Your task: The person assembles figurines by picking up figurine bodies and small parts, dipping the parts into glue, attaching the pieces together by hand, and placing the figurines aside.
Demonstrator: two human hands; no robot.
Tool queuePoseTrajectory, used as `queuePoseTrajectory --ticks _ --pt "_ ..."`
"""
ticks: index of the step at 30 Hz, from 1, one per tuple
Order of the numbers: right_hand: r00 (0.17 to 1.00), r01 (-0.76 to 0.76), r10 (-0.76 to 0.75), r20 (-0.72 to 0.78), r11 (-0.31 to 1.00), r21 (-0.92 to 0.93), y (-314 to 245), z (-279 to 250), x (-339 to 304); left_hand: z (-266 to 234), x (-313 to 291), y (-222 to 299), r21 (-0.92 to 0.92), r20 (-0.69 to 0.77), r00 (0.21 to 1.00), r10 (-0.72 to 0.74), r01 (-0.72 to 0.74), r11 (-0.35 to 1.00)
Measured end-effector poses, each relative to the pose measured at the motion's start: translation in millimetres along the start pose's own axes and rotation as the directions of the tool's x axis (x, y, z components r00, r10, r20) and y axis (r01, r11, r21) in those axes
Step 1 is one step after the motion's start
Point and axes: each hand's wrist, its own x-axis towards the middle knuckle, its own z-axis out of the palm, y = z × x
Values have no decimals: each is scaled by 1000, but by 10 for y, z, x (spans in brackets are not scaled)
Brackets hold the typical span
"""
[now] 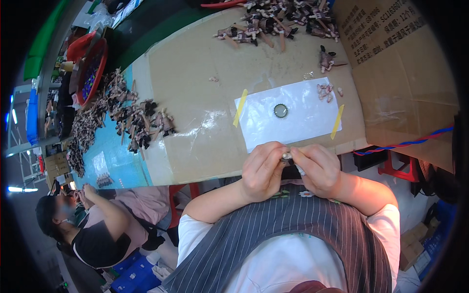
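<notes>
My left hand [264, 172] and my right hand [317, 171] meet just off the table's near edge, fingertips pinched around a small figurine part [287, 156], pale on top and dark below. Fingers cover most of it. Something whitish also shows under my right fingertips, too small to name. Just beyond my hands, a white sheet [264, 132] is fixed to the table with strips of yellow tape [240, 108]. A small round bottle cap [280, 111] sits on the sheet. Several tiny pale pink parts [324, 92] lie at its right corner.
Small brown-clad figurines on wooden sticks form a pile [264, 24] at the far side, with more [139, 122] heaped at left. One figurine [326, 59] lies apart by the cardboard box [405, 73] on the right. A red basin [93, 73] stands far left. A co-worker [102, 224] sits at left.
</notes>
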Motion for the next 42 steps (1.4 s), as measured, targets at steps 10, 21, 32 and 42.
queuePoseTrajectory --ticks 10,21,32,42 --pt "805 -575 566 -180 818 -2 375 -112 49 -637 172 -387 258 -126 932 -339 361 896" --pt "736 -672 640 -222 649 -358 811 -190 -44 -1682 916 -998 751 -219 966 -134 255 609" --pt "810 -566 567 -147 692 -448 947 -221 -362 -436 1877 -2048 580 319 896 -308 73 812" --pt "868 -483 411 -278 828 -284 1249 -255 -447 -945 1399 -1212 584 -136 987 -90 153 797"
